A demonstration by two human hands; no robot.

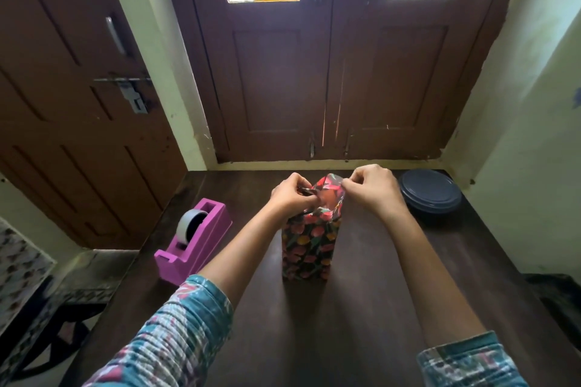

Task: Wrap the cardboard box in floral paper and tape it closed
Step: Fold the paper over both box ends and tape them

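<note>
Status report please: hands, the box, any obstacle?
Left hand and right hand pinching floral paper at top of upright wrapped box. Top end not yet closed. Pink tape dispenser left, untouched. Nothing blocking.

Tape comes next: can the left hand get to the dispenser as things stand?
Probably yes. The dispenser stands on the table on the left hand's side with nothing between them, but that hand is pinching the paper and must let go first.

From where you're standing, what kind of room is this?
Probably a room in a home: a dark wooden table pushed against brown double doors with glass panes, another bolted door beside them, and painted walls.
</note>
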